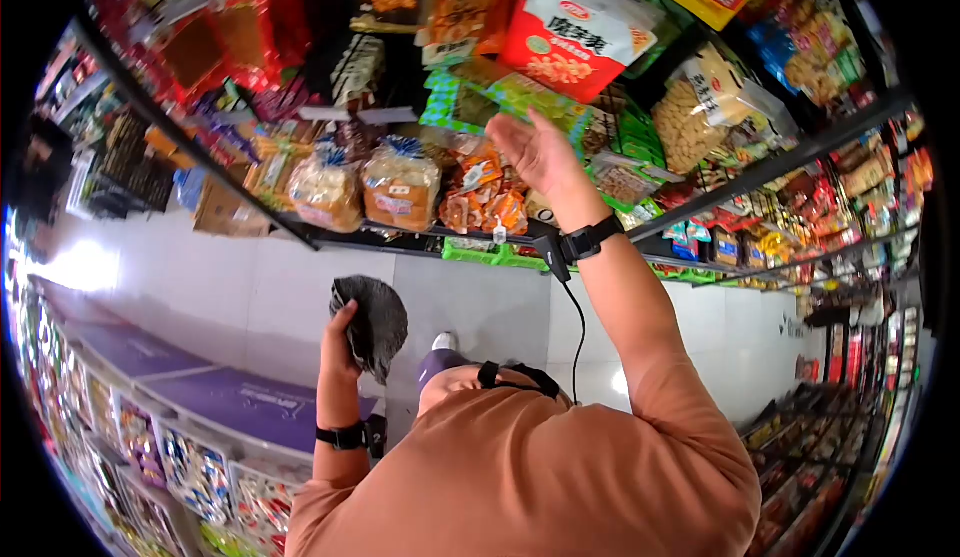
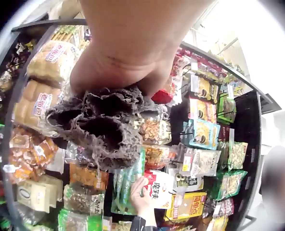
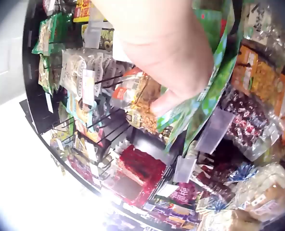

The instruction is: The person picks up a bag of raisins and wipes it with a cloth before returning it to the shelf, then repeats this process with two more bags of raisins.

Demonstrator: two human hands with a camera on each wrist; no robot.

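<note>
My left hand (image 1: 341, 339) grips a crumpled dark grey cloth (image 1: 378, 322), held out over the floor of the aisle. Close up in the left wrist view, the cloth (image 2: 103, 130) looks fuzzy and frayed, with deep folds. My right hand (image 1: 543, 162) reaches to the shelf rack with its fingers extended against green packets (image 1: 455, 104). In the right wrist view the thumb lies along the edge of these green packets (image 3: 212, 110); the other fingers are hidden behind the hand. A white and red bag (image 1: 570, 42) hangs just beyond the fingertips.
Bagged bread loaves (image 1: 400, 189) and orange-wrapped snacks (image 1: 484, 192) sit along the lower front of the rack. A black rail (image 1: 770, 162) runs along its edge. Behind on the left stands a purple-edged display (image 1: 240, 402). A cardboard box (image 1: 228, 207) rests near the rack's end.
</note>
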